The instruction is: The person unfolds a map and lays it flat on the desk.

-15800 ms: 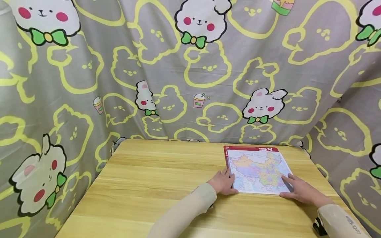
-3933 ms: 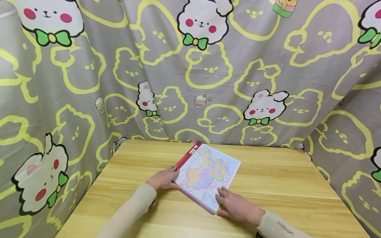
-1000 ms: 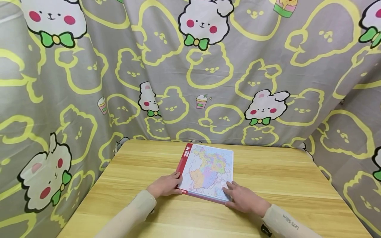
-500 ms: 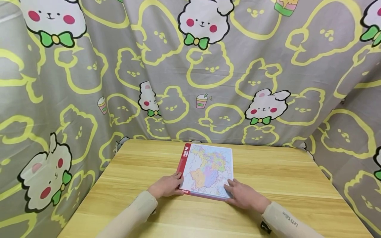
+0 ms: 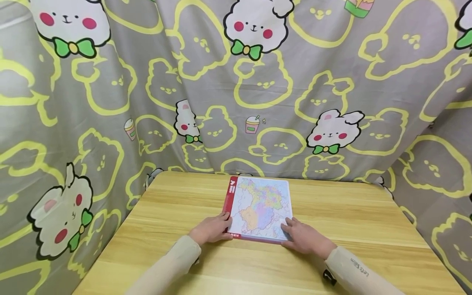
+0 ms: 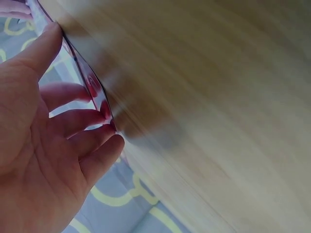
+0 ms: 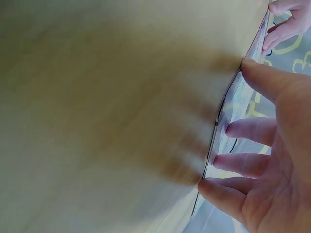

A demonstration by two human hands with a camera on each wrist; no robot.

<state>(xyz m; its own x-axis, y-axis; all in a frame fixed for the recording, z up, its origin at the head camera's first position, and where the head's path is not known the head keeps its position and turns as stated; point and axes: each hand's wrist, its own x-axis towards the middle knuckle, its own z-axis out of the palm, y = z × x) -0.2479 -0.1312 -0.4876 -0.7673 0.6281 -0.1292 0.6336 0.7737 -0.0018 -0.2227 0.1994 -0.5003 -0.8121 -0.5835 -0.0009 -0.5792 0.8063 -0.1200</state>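
A flat rectangular map board [image 5: 258,209], printed with a coloured map, lies on the wooden table with its red strip [image 5: 229,200] along the left side. My left hand [image 5: 212,228] touches its near left corner, fingers on the left edge and thumb by the front edge. At the near right corner my right hand [image 5: 307,237] touches the right side with its fingertips, the thumb by the front edge. Both wrist views show loosely bent, spread fingers, with the left hand [image 6: 53,131] and right hand [image 7: 272,155] against the board's thin edges.
The wooden table [image 5: 158,213] reaches back to a grey curtain [image 5: 273,98] with yellow outlines and cartoon rabbits. The curtain also hangs on the left and right. A black strap [image 5: 329,277] shows under the right sleeve.
From the table's right side, the map board has moved left and turned counterclockwise, its red strip going from the far side to the left. In the last second its front edge straightened slightly.
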